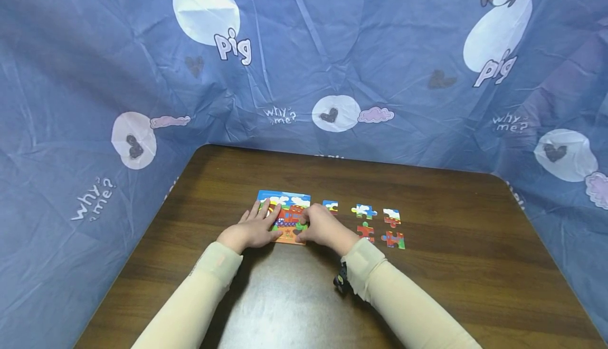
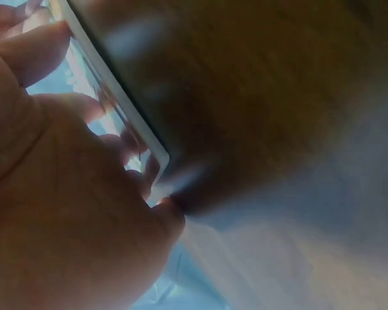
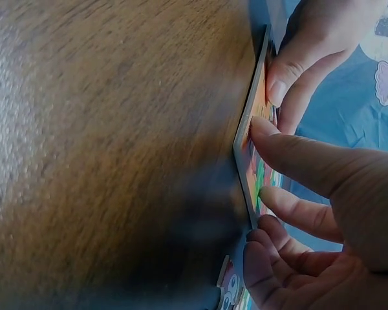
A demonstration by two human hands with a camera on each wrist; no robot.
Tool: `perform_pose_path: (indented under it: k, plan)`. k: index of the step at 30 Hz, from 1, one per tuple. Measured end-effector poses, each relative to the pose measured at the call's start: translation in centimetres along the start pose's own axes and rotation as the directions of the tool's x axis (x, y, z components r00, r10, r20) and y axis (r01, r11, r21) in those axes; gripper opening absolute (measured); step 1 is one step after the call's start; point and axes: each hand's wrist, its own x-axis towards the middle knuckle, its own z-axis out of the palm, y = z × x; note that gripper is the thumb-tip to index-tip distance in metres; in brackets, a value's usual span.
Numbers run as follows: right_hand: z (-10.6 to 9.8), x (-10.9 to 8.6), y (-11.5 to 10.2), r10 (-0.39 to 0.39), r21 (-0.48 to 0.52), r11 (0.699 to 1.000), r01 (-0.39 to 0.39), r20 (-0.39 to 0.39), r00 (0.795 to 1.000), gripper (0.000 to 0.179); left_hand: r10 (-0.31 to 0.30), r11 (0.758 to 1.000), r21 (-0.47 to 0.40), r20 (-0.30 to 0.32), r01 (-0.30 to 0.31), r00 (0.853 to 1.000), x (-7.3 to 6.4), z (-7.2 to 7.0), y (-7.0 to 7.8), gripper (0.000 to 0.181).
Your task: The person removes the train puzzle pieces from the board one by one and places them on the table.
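Note:
A jigsaw puzzle board (image 1: 285,194) with a blue upper rim and a red vehicle picture lies on the table. My left hand (image 1: 254,231) rests on its left side, fingers spread and straight. At the lower right corner, my right hand (image 1: 328,227) has its thumb (image 3: 288,152) and forefinger (image 3: 301,210) bent down onto a green and orange puzzle piece (image 3: 258,171). The piece lies at board level, largely covered by the fingers. The other right fingers are curled. The left wrist view shows the left fingers over the board's pale edge (image 2: 126,106).
Several loose puzzle pieces lie right of the board, among them a blue and white piece (image 1: 364,211), a red piece (image 1: 365,232) and a red and green corner piece (image 1: 394,239). A blue printed cloth (image 1: 294,85) hangs behind the brown wooden table (image 1: 451,264).

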Motion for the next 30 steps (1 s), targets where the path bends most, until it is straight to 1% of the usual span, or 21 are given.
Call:
perform_pose_path:
  k: [3, 7, 13, 18, 21, 27, 30]
  plan:
    - [-0.05, -0.01, -0.09, 0.017, 0.019, 1.0, -0.017, 0.005, 1.0, 0.036, 0.004, 1.0, -0.008, 0.005, -0.004, 1.0, -0.18, -0.19, 0.08, 0.078]
    - [-0.09, -0.01, -0.27, 0.035, 0.024, 0.999, -0.035, 0.007, 0.999, 0.034, -0.005, 1.0, -0.006, 0.003, 0.005, 1.0, -0.3, -0.28, 0.17, 0.077]
    - [0.06, 0.07, -0.26, 0.044, 0.011, 0.999, -0.044, 0.004, 0.999, 0.031, -0.015, 1.0, 0.006, 0.0, 0.015, 1.0, 0.03, -0.02, -0.08, 0.077]
    - [0.06, 0.19, -0.34, 0.048, 0.005, 0.999, -0.048, -0.014, 0.999, 0.027, -0.018, 0.999, 0.029, 0.019, 0.017, 1.0, 0.31, 0.16, -0.15, 0.078]
    - [-0.05, 0.21, -0.45, 0.056, 0.033, 0.998, -0.055, -0.03, 0.998, 0.025, -0.019, 0.999, 0.035, 0.017, 0.018, 1.0, 0.35, 0.24, -0.13, 0.078]
    - [-0.28, 0.09, -0.56, 0.056, 0.125, 0.991, -0.049, -0.053, 0.997, 0.025, -0.003, 0.999, 0.036, -0.017, 0.004, 1.0, 0.28, 0.37, -0.3, 0.077]
    - [-0.17, 0.12, -0.21, 0.048, 0.176, 0.984, -0.036, -0.066, 0.997, 0.024, -0.005, 0.999, 0.035, -0.012, 0.005, 1.0, 0.3, 0.32, -0.31, 0.077]
